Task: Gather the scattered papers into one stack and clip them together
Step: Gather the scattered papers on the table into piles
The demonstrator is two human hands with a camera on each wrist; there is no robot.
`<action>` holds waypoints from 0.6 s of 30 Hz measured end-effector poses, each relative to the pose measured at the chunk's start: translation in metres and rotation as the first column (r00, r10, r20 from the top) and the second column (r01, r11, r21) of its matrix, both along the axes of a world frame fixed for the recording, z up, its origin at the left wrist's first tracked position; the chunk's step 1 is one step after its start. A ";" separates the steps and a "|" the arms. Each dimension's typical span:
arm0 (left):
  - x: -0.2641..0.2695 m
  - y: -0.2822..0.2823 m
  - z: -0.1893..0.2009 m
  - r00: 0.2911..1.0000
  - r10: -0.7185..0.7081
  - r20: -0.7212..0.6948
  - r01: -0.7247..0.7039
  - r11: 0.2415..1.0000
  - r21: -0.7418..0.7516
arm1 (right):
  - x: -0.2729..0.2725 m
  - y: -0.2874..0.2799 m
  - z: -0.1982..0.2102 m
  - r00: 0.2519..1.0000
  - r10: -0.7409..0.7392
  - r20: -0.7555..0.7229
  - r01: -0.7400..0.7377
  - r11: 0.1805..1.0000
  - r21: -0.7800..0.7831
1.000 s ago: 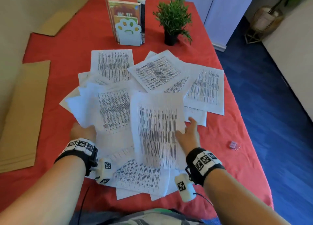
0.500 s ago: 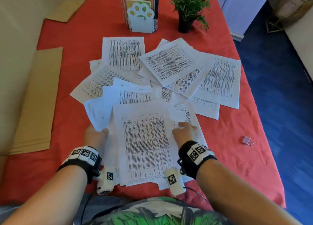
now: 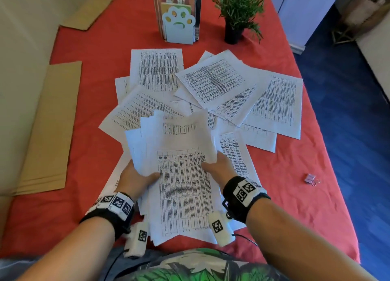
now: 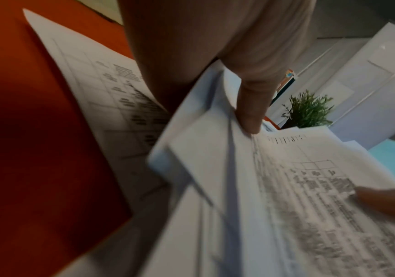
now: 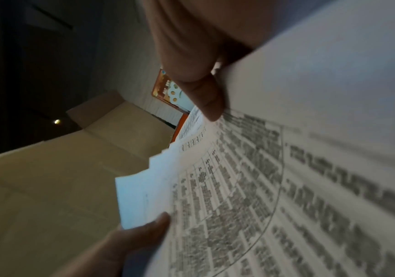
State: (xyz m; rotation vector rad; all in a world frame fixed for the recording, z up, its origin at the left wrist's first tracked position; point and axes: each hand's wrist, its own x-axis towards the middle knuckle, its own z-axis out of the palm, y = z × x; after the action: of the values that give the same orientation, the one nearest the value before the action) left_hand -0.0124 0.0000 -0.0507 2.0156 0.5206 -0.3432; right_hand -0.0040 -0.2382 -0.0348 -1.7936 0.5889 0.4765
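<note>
Print on sheets too blurred to read. We grip sheaf (image 3: 181, 175) w/ both hands: left hand (image 3: 135, 178) & right hand (image 3: 219, 168) pinch its sides. Loose sheets (image 3: 213, 82) on red cloth (image 3: 88, 120); clip (image 3: 310, 178) at right.

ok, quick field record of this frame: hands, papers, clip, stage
left hand: grips held stack's left edge
right hand: grips its right edge
held stack: several printed sheets, uneven, raised off the table
loose sheets: still fanned over the red tablecloth
binder clip: on the cloth, right of the papers, untouched
stage: gathering, not clipped yet
</note>
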 end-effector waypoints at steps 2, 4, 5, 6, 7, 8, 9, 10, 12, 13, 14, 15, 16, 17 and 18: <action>-0.001 -0.002 0.000 0.996 0.074 -0.045 -0.080 0.985 -0.154 | -0.001 -0.005 0.001 0.999 -0.017 0.050 0.013 0.996 0.085; 0.000 -0.001 0.000 0.987 0.145 -0.067 -0.158 0.942 -0.296 | 0.000 -0.015 0.002 0.993 -0.107 0.056 0.094 0.977 0.194; 0.001 -0.001 -0.001 0.984 0.167 -0.059 -0.177 0.920 -0.349 | 0.001 -0.021 0.002 0.988 -0.145 0.051 0.129 0.963 0.237; 0.002 -0.002 -0.001 0.980 0.192 -0.048 -0.195 0.902 -0.386 | 0.003 -0.027 0.001 0.987 -0.154 0.039 0.138 0.952 0.273; 0.003 -0.005 0.002 0.978 0.206 -0.033 -0.200 0.885 -0.419 | 0.005 -0.031 0.002 0.991 -0.131 0.034 0.115 0.949 0.294; 0.004 -0.009 0.003 0.977 0.212 -0.021 -0.198 0.870 -0.452 | 0.007 -0.032 0.004 0.994 -0.094 0.048 0.076 0.953 0.295; 0.005 -0.016 0.006 0.977 0.214 -0.019 -0.196 0.854 -0.483 | 0.009 -0.033 0.007 0.995 -0.061 0.076 0.037 0.958 0.284; 0.006 -0.024 0.009 0.979 0.204 -0.021 -0.187 0.846 -0.500 | 0.011 -0.034 0.010 0.993 -0.043 0.113 0.012 0.967 0.255; 0.013 -0.037 0.014 0.981 0.190 -0.034 -0.184 0.870 -0.458 | 0.020 -0.036 0.015 0.981 -0.015 0.192 -0.010 0.992 0.127; 0.019 -0.040 0.015 0.981 0.185 -0.053 -0.190 0.899 -0.394 | 0.025 -0.039 0.018 0.975 0.003 0.222 -0.012 0.999 0.038; 0.026 -0.040 0.014 0.981 0.182 -0.067 -0.194 0.932 -0.307 | 0.030 -0.042 0.021 0.971 0.018 0.239 -0.007 0.999 -0.045; 0.034 -0.038 0.013 0.982 0.181 -0.057 -0.188 0.966 -0.176 | 0.034 -0.047 0.022 0.970 0.024 0.241 0.003 0.994 -0.112; 0.041 -0.035 0.011 0.984 0.176 -0.027 -0.176 0.984 -0.017 | 0.035 -0.053 0.023 0.972 0.026 0.232 0.009 0.989 -0.148; 0.048 -0.031 0.011 0.983 0.185 -0.007 -0.182 0.972 0.150 | 0.035 -0.058 0.023 0.976 0.027 0.218 0.009 0.986 -0.166; 0.052 -0.027 0.010 0.980 0.197 -0.018 -0.184 0.943 0.278 | 0.035 -0.062 0.022 0.979 0.033 0.201 0.003 0.985 -0.175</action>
State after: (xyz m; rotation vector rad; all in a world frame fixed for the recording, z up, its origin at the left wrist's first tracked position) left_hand 0.0399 -0.0275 -0.0411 2.2047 0.8241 -0.2063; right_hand 0.0306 -0.3002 -0.0131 -1.9867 0.4862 0.2529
